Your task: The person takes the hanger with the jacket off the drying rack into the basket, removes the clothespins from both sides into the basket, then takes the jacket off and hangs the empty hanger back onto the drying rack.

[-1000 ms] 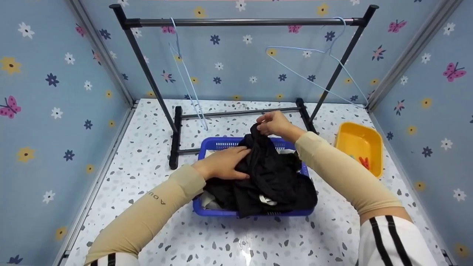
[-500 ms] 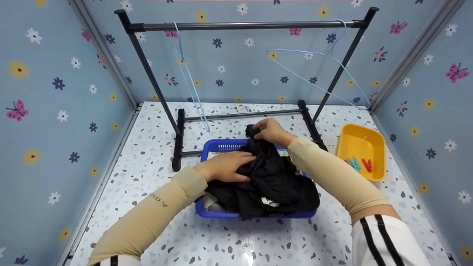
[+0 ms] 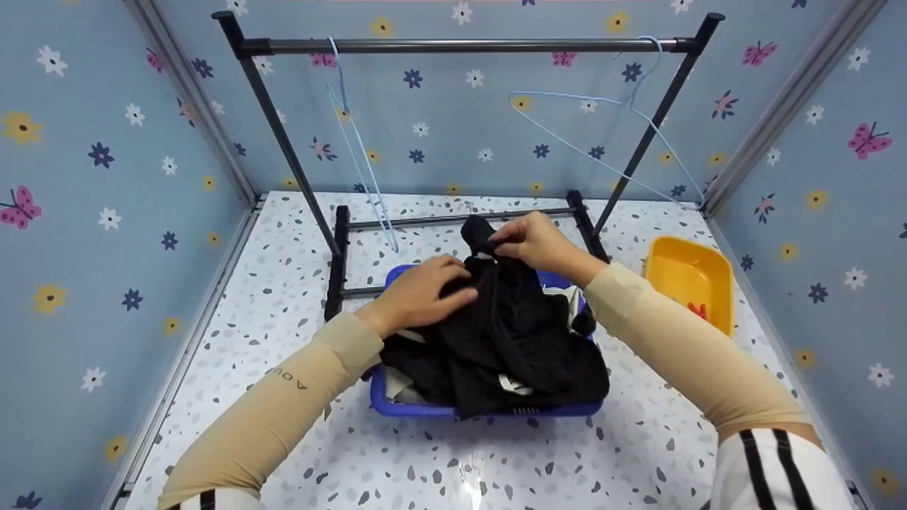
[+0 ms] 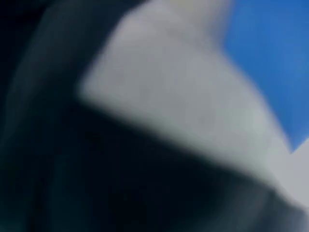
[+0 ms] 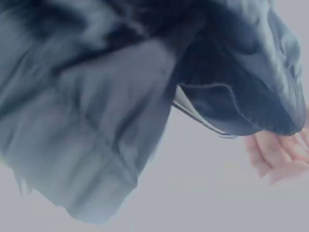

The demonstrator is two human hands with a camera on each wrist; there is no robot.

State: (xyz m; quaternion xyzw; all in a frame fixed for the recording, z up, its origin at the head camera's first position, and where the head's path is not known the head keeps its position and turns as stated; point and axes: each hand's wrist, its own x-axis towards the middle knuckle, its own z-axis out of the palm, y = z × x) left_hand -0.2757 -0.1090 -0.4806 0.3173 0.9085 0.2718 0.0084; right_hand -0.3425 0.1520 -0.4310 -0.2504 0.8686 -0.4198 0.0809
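In the head view, a black garment (image 3: 524,319) lies bunched on the clothes in a blue plastic basket (image 3: 414,409). My right hand (image 3: 542,244) pinches a rolled end of the garment and holds it up beyond the basket's far rim. Over the left part of the cloth is my left hand (image 3: 421,294), its thumb and fingers apart. Dark folds fill the left wrist view, beside blurred pale cloth (image 4: 174,87). Black cloth (image 5: 96,125) hangs in the right wrist view, and fingers (image 5: 280,154) show at its right edge. A white mark on the garment is only partly visible.
Behind the basket stands a black clothes rack (image 3: 453,46). One light blue hanger (image 3: 358,142) hangs at its left, another hanger (image 3: 574,145) at its right. A yellow tub (image 3: 691,265) with a red clothespin (image 3: 698,310) sits on the speckled floor. Flowered walls enclose the sides.
My right hand has gone down, then up again with the garment's end, which now stands higher. The left hand has shifted slightly up and left, and its fingers have bent more.
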